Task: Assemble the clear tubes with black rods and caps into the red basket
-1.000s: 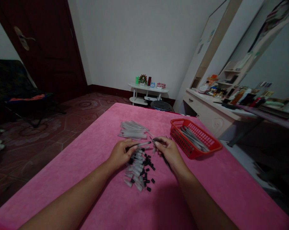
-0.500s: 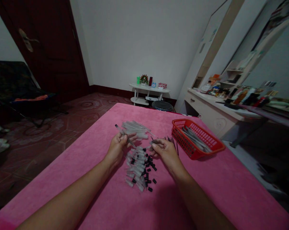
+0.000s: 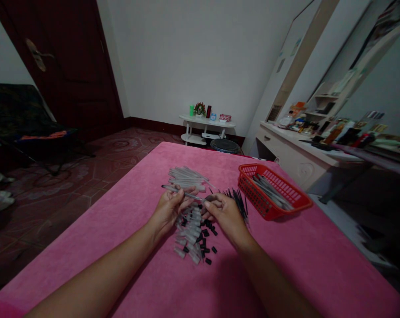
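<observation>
A pen (image 3: 169,188) with a clear barrel and a dark end lies across the fingers of my left hand (image 3: 168,207), which is closed on it, its tip pointing right. My right hand (image 3: 221,207) is pinched at that tip around a small pale piece, probably a clear cap; the fingers hide most of it. Below both hands lies a pile of clear pen caps (image 3: 190,232), with small black plugs (image 3: 208,261) scattered along its right side. Clear pen barrels (image 3: 186,176) lie beyond my left hand. Dark, thin refills (image 3: 241,203) lie beside my right hand.
A red plastic basket (image 3: 274,216) holding several pens (image 3: 271,192) stands to the right on the pink cloth (image 3: 127,247). A dressing table (image 3: 295,150) with bottles runs along the right. A low white stand (image 3: 208,121) and a round dark stool (image 3: 225,145) are beyond the far edge.
The pen in my left hand has swung to a flatter angle. My right hand has moved slightly left, bringing its piece to the pen's tip, and more refills show beside it.
</observation>
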`<state>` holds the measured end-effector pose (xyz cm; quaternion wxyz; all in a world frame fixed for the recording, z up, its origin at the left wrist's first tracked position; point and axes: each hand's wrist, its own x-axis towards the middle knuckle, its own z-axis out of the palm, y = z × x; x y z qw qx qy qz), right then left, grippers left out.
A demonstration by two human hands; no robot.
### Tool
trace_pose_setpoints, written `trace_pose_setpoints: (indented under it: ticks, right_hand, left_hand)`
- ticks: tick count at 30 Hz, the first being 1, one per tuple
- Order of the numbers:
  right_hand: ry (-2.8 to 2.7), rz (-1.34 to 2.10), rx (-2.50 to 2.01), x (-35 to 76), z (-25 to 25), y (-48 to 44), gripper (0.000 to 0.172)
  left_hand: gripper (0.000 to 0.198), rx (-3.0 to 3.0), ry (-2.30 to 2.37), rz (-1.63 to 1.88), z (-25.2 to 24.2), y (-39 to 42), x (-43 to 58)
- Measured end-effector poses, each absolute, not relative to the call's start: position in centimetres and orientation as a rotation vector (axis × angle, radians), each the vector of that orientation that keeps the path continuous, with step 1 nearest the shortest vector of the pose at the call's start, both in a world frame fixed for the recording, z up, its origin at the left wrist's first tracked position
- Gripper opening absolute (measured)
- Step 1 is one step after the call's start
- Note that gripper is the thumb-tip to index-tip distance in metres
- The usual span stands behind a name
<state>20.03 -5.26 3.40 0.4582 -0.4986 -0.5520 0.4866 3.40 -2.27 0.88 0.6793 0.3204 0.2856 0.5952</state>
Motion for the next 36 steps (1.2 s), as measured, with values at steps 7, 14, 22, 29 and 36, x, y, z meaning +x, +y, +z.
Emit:
trace_pose_setpoints:
  ticks: [7,14,22,29,36]
  right_hand:
    - [-1.432,1.061,-1.218,20.0,3.1,-5.1,0.011]
    - [-1.602,0.798,-1.277,20.3,2.5,-5.3,0.011]
    - [-1.507,0.971,-1.311,19.9,3.5,-5.9,0.011]
    - [-1.303,1.318,-1.245,20.3,3.7,-5.8,0.018]
    - [-1.294,1.305,-1.217,19.7,4.0,-6.1,0.016]
  left_hand:
    - [0.027,0.733,0.710,1.302,0.0,-2.1,3.4]
    - [0.032,0.701,0.684,1.331,0.4,-2.4,3.6]
    - [0.041,0.880,0.640,1.349,0.6,-3.1,3.3]
    - [0.044,0.969,0.626,1.342,0.7,-3.2,3.3]
    - [0.039,0.963,0.677,1.334,0.5,-2.7,3.4]
